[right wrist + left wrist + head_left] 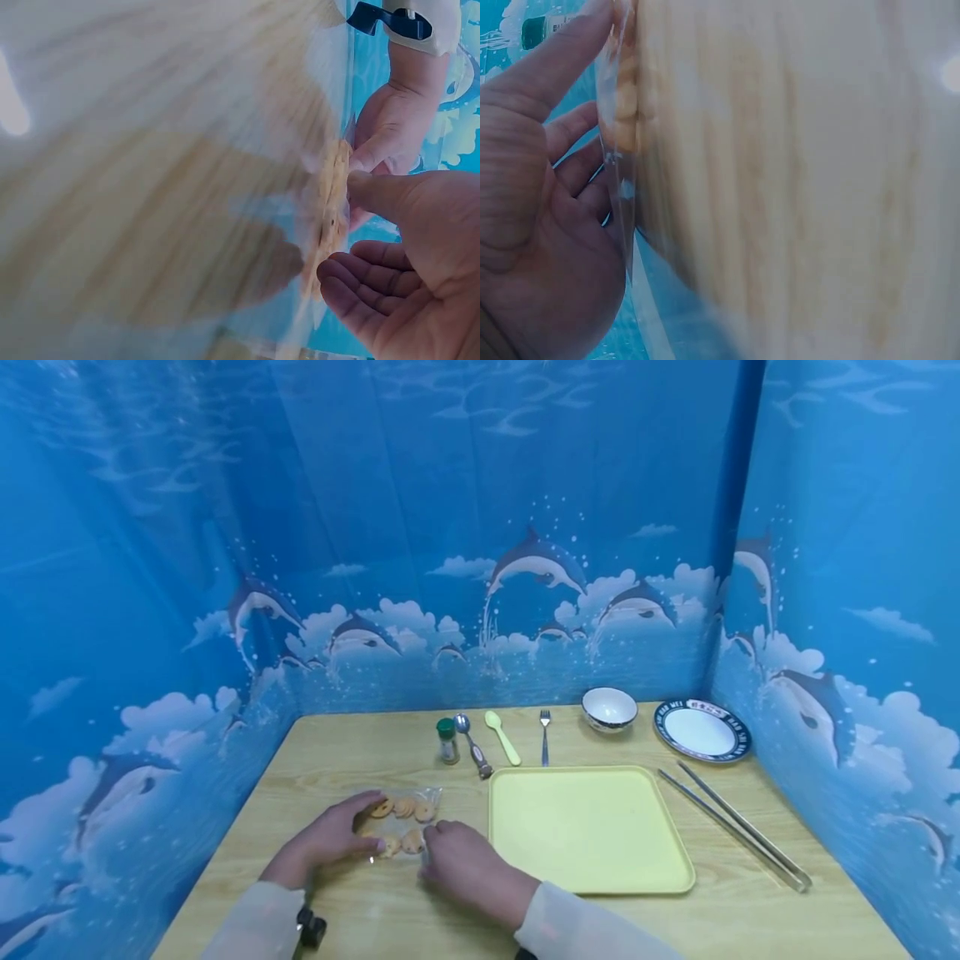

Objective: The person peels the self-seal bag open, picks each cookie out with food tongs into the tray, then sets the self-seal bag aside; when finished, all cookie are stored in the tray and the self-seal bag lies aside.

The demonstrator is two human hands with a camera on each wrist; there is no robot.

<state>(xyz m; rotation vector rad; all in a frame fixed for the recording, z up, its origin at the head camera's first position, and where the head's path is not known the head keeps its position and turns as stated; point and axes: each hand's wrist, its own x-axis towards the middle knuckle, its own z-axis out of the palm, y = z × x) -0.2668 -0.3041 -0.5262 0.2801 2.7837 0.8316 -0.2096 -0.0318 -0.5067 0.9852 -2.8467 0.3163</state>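
Observation:
A clear plastic bag of round cookies [405,808] lies on the table, left of centre. At its left side is my left hand [341,833], thumb and forefinger spread apart over the bag's edge. In the left wrist view, the thumb reaches along the bag [622,105] and the other fingers are slightly bent. My right hand [468,864] pinches the bag's right edge between thumb and forefinger; the forefinger is mostly hidden. The right wrist view has its other fingers loosely curled beside the cookies [330,210].
Right of the bag lies a yellow tray [588,831], with metal tongs [738,827] beyond it. Along the back are a green-capped shaker [447,742], metal spoon [472,745], pale green spoon [502,737], fork [545,737], bowl [610,710] and dark-rimmed plate [702,732]. Blue dolphin curtains enclose the table.

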